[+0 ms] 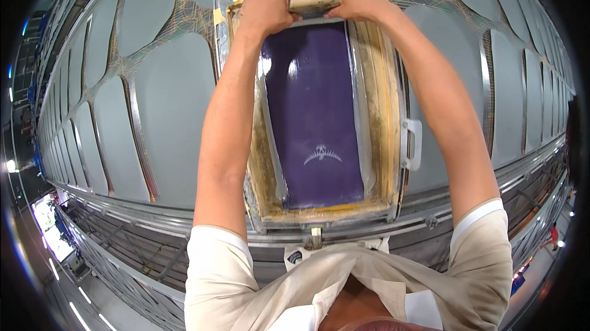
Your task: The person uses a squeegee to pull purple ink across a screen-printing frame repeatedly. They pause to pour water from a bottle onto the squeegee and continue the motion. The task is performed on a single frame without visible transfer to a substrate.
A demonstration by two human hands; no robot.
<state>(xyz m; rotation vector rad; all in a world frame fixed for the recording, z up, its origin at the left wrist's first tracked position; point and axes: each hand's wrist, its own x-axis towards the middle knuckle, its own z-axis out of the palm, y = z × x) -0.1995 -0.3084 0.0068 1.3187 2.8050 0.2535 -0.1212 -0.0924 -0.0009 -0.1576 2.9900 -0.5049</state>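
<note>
A squeegee (313, 3) with a pale wooden handle lies across the far end of a screen printing frame (394, 116). Its left end is gripped by my left hand (265, 11), fingers wrapped round the wood. My right hand (357, 0) closes on the right end the same way. Dark purple mesh (310, 97) fills the frame's middle, glossy toward the far side, with a small pale winged crescent design (322, 155) near the close end. Yellowish stained borders and clear tape run along the inner sides. Most of the squeegee's blade is hidden by my hands and the handle.
Grey flat panels (169, 116) cover the long table on both sides, with coloured streaks in the gaps. A white handle (413, 144) sticks out from the frame's right side. A metal rail (153, 220) runs along the near edge. A person in red (553, 236) stands far right.
</note>
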